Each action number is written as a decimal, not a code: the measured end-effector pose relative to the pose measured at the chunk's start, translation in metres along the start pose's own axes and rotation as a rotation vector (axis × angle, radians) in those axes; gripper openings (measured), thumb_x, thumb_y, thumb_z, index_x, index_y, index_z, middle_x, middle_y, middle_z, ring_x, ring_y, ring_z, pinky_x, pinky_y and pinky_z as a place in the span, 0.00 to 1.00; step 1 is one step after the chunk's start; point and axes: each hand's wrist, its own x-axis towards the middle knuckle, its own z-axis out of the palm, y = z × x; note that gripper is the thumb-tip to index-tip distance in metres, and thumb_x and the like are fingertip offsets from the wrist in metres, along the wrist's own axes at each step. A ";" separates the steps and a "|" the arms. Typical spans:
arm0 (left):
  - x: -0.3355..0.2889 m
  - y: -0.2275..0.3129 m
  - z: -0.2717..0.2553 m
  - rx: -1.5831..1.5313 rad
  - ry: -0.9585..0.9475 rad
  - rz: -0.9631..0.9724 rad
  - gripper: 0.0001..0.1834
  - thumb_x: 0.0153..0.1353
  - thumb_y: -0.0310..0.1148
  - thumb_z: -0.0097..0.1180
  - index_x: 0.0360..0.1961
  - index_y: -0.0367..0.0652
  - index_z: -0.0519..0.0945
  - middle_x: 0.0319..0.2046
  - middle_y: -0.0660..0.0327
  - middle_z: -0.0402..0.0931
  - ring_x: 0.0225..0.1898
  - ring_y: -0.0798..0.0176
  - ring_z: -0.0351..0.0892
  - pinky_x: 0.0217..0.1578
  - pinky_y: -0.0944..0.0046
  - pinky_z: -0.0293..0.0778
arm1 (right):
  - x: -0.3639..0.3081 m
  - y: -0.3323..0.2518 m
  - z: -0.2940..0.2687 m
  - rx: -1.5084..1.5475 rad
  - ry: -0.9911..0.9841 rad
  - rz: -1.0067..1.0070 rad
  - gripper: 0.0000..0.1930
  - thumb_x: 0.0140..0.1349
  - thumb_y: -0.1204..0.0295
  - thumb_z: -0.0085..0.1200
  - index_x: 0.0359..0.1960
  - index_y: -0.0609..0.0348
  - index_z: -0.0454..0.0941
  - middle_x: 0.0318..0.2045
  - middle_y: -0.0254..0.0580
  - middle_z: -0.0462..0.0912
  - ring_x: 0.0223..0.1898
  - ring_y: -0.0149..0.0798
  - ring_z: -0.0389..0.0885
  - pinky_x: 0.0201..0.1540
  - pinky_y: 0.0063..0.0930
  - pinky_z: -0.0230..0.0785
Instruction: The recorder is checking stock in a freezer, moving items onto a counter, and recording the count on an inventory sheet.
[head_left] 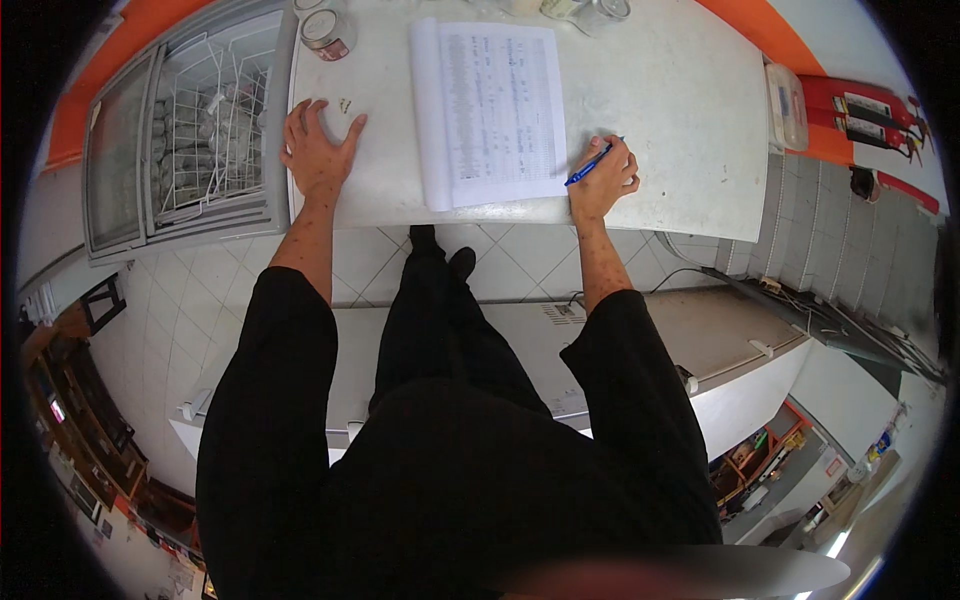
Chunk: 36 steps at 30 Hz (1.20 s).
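Two bare hands rest at a white counter (pixel 690 165), seen from above, with a stack of printed paper sheets (pixel 505 115) lying between them and a blue pen (pixel 588 167) in the right one. The sheets lie nearer the right hand, their left side curving over in a rounded fold. They should handle as light and limp, easily creased or torn, and apt to slide on the smooth surface; a flat palm would steady them, and the folded side or a lower corner looks the best place to take hold. The pen, just beyond the sheets' right edge, is slim and probably light, stiff and slightly slick, best pinched around its barrel close to the writing end, though which end that is cannot be made out. The right hand (pixel 605 182) is half closed, its fingers curled in, with the pen slanting across the thumb side; exactly which fingertips grip it is hidden. The left hand (pixel 320 150) is palm down with fingers loosely spread and thumb held well apart, holding nothing visible and apparently resting on the counter's left end. A small scrap (pixel 344 105) lies near its thumb, a lidded jar (pixel 327 36) stands farther back, and a freezer with wire baskets (pixel 190 196) sits alongside.
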 end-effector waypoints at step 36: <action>0.083 -0.169 -0.036 -0.461 0.093 -0.214 0.38 0.50 0.52 0.65 0.60 0.49 0.68 0.58 0.52 0.67 0.61 0.47 0.63 0.61 0.44 0.54 | -0.039 -0.018 -0.018 0.354 0.363 0.044 0.18 0.69 0.59 0.43 0.41 0.64 0.77 0.28 0.49 0.81 0.34 0.46 0.79 0.44 0.43 0.69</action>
